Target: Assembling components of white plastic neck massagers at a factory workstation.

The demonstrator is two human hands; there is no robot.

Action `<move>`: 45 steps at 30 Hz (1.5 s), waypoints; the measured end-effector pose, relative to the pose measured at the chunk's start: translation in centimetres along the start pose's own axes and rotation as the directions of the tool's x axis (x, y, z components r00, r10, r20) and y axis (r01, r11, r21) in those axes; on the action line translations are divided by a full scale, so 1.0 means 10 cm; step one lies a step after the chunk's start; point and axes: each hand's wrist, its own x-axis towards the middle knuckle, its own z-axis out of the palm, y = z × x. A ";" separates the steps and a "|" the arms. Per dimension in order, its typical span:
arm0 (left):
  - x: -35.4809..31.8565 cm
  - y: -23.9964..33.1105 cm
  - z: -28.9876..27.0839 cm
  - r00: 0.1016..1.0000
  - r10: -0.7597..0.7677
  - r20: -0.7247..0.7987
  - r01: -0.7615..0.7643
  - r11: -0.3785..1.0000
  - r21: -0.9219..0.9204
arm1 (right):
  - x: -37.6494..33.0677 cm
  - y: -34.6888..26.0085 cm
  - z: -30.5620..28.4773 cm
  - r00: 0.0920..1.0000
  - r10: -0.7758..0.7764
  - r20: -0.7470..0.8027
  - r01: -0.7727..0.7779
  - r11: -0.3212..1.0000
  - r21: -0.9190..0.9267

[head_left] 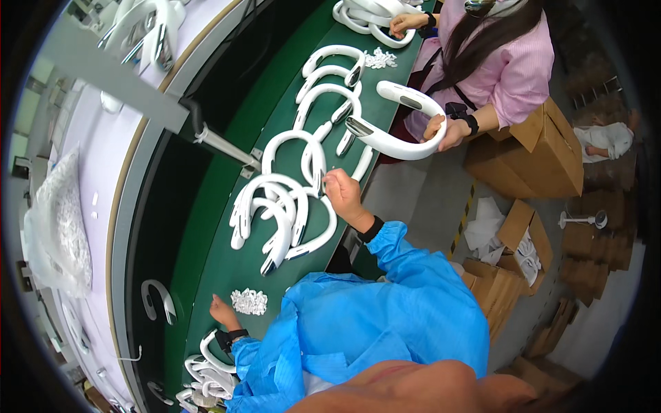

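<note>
Several white U-shaped neck fans (286, 224) lie overlapping on the green bench in front of me. My right hand (343, 195) is closed, fingers curled, right beside the end of one neck fan (295, 146); whatever is between the fingers is hidden. Farther left, my left hand (223, 314) is over the bench with a finger stretched out and holds nothing that I can see. Next to it is a small heap of white parts (249, 301). Both my wrists wear dark bands.
A co-worker in pink holds another neck fan (406, 146) at the upper right. More neck fans (375, 17) are piled beyond, and others (206, 372) at the lower left. A metal post (227, 148) crosses the bench's far side. Cardboard boxes (530, 162) stand on the right.
</note>
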 end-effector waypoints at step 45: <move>2.60 -0.59 -1.10 0.992 -0.111 0.064 0.039 0.731 0.681 | -1.08 -0.91 0.80 0.958 0.259 -0.123 -0.269 0.960 -0.074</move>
